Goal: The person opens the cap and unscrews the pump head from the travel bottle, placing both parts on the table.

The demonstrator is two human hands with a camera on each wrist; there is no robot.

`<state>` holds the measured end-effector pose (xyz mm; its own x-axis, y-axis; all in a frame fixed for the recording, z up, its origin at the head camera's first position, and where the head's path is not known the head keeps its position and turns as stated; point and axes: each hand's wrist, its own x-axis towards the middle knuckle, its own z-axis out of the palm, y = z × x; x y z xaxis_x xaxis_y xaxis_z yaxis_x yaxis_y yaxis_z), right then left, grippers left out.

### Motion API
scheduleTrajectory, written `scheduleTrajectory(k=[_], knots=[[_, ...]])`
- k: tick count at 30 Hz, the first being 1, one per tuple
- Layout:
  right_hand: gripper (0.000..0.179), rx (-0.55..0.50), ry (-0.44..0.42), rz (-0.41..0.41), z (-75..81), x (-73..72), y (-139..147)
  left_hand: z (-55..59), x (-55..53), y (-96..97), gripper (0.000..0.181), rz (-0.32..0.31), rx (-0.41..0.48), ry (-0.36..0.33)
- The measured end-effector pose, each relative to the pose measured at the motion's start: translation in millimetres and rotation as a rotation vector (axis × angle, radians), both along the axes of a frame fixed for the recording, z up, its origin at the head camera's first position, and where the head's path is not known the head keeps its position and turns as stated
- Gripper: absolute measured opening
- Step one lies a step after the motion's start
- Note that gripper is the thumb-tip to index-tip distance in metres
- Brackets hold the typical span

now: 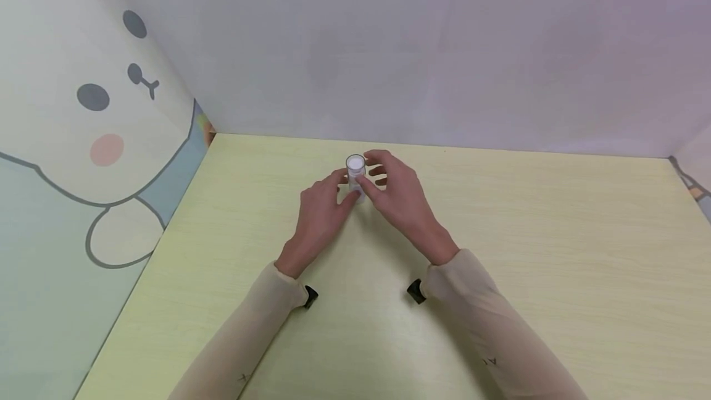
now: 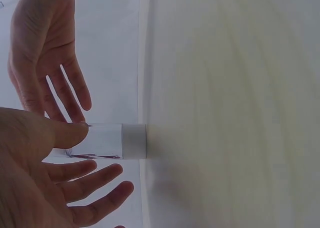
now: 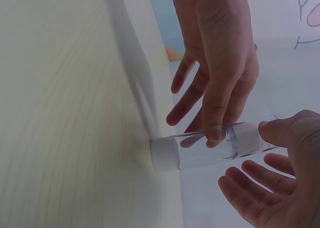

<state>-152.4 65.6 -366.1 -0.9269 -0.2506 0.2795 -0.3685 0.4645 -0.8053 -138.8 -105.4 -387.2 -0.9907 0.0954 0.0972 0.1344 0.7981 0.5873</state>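
A clear cylindrical bottle (image 3: 197, 155) stands upright on the table, its white base (image 3: 164, 154) resting on the wood. Its upper end has a white collar (image 3: 246, 139) inside a clear cap (image 1: 355, 163). My left hand (image 1: 320, 212) pinches the bottle's body, thumb on the near side and fingers around the other side. Higher up, my right hand (image 1: 404, 199) pinches the clear cap between thumb and fingers. The other right fingers (image 3: 250, 195) stay spread apart from the bottle. In the left wrist view, my left thumb hides part of the bottle.
The pale wooden table (image 1: 533, 252) reaches back to a plain whitish wall (image 1: 355, 48). On the left is a panel with a cartoon animal (image 1: 61, 141). Dark wrist devices (image 1: 416, 291) show beneath both light sleeves (image 1: 244, 338).
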Motion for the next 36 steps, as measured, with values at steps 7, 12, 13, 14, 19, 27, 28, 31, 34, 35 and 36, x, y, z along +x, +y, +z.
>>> scheduleTrajectory(k=[7, 12, 13, 14, 19, 27, 28, 31, 34, 35, 36], knots=[[0.04, -0.002, -0.022, 0.024, -1.5, -2.4, -1, -1.5, -2.2, 0.8, 0.041, -0.01, -0.011, 0.002], [0.039, -0.008, -0.023, 0.035, -2.4, -2.4, -1, -1.4, -2.4, 0.6, 0.039, -0.018, -0.003, 0.009], [0.039, -0.008, -0.023, 0.036, -2.5, -2.4, -1, -1.5, -2.5, 0.6, 0.038, -0.019, -0.001, 0.01], [0.039, -0.008, -0.021, 0.037, -2.5, -2.4, -1, -1.6, -2.5, 0.5, 0.038, -0.019, 0.0, 0.012], [0.039, -0.017, -0.012, 0.04, -0.4, -1.4, 2, -1.2, -2.6, 1.2, 0.037, -0.026, -0.002, 0.029], [0.037, -0.035, 0.0, 0.041, 3.2, 2.5, 7, 4.0, -0.3, 2.7, 0.033, -0.042, -0.02, 0.065], [0.037, -0.04, 0.002, 0.041, 3.9, 3.3, 7, 4.8, 0.1, 2.8, 0.033, -0.043, -0.021, 0.073], [0.037, -0.056, 0.005, 0.038, 5.3, 5.5, 10, 7.4, 2.1, 3.8, 0.034, -0.048, -0.024, 0.094], [0.037, -0.074, 0.004, 0.034, 5.8, 7.6, 12, 10.4, 4.8, 5.1, 0.036, -0.052, -0.028, 0.106], [0.036, -0.078, 0.002, 0.032, 5.7, 8.4, 13, 11.7, 6.0, 5.7, 0.036, -0.054, -0.029, 0.109], [0.036, -0.085, 0.001, 0.03, 5.6, 9.2, 14, 13.1, 7.2, 6.3, 0.036, -0.056, -0.032, 0.109]])
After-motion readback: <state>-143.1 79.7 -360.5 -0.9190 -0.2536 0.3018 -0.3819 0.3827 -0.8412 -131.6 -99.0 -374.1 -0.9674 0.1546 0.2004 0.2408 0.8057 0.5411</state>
